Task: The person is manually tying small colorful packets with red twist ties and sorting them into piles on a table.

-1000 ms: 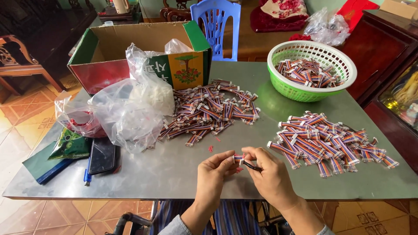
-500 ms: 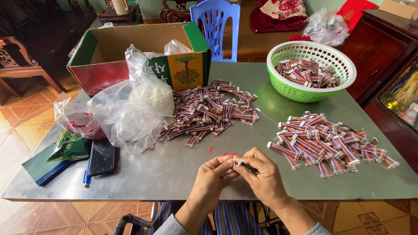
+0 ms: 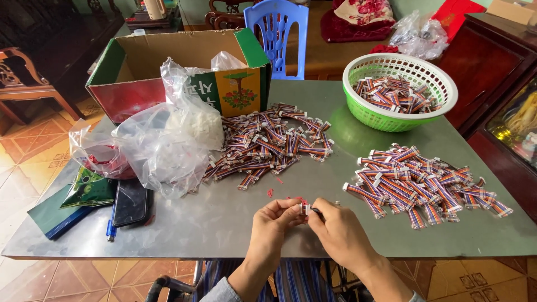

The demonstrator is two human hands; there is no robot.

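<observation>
My left hand (image 3: 274, 225) and my right hand (image 3: 338, 232) meet at the table's near edge, fingertips together around a small white connector (image 3: 305, 208) of a short striped ribbon cable. My right hand also holds a thin dark tool against it. A big heap of the same cables (image 3: 271, 142) lies at the table's middle. A second heap (image 3: 417, 182) lies to the right of my hands. A green plastic basket (image 3: 363, 106) at the back right holds more cables.
An open cardboard box (image 3: 168, 61) stands at the back left with crumpled clear plastic bags (image 3: 162, 145) in front. A dark phone (image 3: 130, 201), a pen and a green packet lie near the left edge. A blue chair (image 3: 277, 28) stands behind the grey table (image 3: 212, 223).
Both hands have stayed at the near edge, with small finger movements on the connector. The heaps and basket have not moved.
</observation>
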